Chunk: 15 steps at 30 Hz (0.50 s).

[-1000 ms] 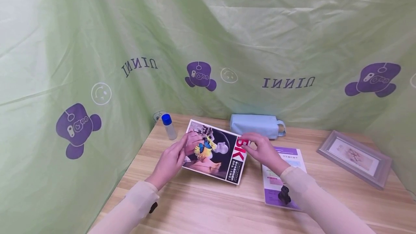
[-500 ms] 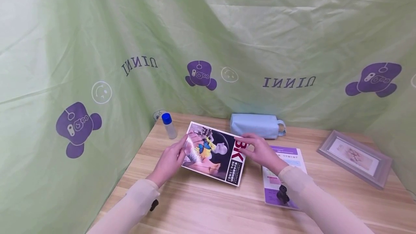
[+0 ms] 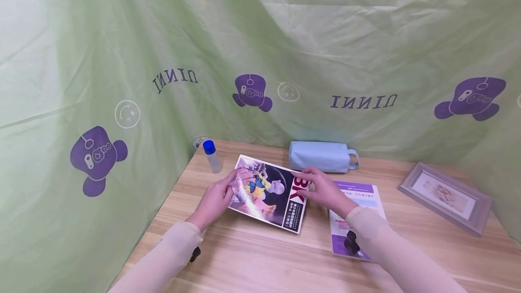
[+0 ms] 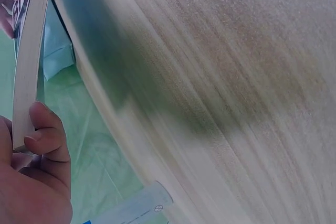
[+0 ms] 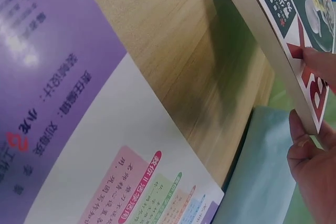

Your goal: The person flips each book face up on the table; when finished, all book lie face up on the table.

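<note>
A book with a dark picture cover [image 3: 281,193] and big red letters is held above the table by both hands. My left hand [image 3: 213,200] grips its left edge; in the left wrist view the left hand [image 4: 44,166] has fingers curled under the pages [image 4: 30,61]. At the other end my right hand [image 3: 325,189] pinches the edge with the red letters. The right wrist view shows that thumb [image 5: 317,64] on the cover and fingers beneath. Below the right forearm lies a purple and white book [image 3: 342,220], partly covered by the sleeve.
A light blue pencil case [image 3: 319,156] sits at the back by the green curtain [image 3: 325,58]. To the left stands a clear bottle with a blue cap [image 3: 212,155]. A grey picture frame [image 3: 445,197] lies at the right of the wooden table [image 3: 260,261].
Both hands keep hold of the dark-covered book, which has lowered and tilted slightly. A glare has appeared on its left part. My right thumb and fingers have shifted a little on its edge.
</note>
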Motion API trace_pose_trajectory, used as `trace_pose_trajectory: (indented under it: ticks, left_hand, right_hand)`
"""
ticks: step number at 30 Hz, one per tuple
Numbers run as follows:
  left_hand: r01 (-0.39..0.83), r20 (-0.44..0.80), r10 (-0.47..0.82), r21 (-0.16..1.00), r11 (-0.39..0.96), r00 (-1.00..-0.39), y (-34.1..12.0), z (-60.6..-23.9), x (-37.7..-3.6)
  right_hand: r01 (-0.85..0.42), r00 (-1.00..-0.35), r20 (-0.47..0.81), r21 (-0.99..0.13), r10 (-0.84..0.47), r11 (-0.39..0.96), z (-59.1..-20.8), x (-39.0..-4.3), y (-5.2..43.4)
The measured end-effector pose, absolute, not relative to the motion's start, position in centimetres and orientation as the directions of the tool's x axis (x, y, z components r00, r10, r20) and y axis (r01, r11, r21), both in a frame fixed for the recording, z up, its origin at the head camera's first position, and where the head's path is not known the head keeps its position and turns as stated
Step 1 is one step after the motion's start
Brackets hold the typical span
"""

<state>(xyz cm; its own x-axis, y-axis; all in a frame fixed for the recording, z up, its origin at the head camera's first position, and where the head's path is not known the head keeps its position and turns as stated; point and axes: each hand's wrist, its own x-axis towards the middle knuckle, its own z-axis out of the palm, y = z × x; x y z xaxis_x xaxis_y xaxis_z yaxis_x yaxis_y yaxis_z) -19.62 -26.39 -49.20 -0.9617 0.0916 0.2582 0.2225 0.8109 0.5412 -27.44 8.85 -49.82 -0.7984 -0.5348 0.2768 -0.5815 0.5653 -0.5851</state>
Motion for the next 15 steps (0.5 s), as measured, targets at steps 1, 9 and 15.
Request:
trace_pose_trajectory:
  ticks: [1, 9, 15]
  left_hand:
    - [0.219, 0.256, 0.090, 0.542, 0.811, -0.963, -26.39, -49.25, -19.64]
    - [0.204, 0.233, 0.084, 0.561, 0.802, -0.969, -26.42, -49.48, -19.91]
    - [0.176, 0.200, 0.072, 0.573, 0.800, -0.977, -26.62, -49.79, -20.27]
  right_hand:
    - [-0.580, -0.799, 0.273, -0.588, -0.536, 0.565, -49.84, -27.45, 8.81]
    - [-0.565, -0.805, 0.233, -0.579, -0.545, 0.587, -49.87, -27.54, 8.57]
    - [-0.522, -0.823, 0.161, -0.593, -0.544, 0.613, -49.58, -27.54, 8.00]
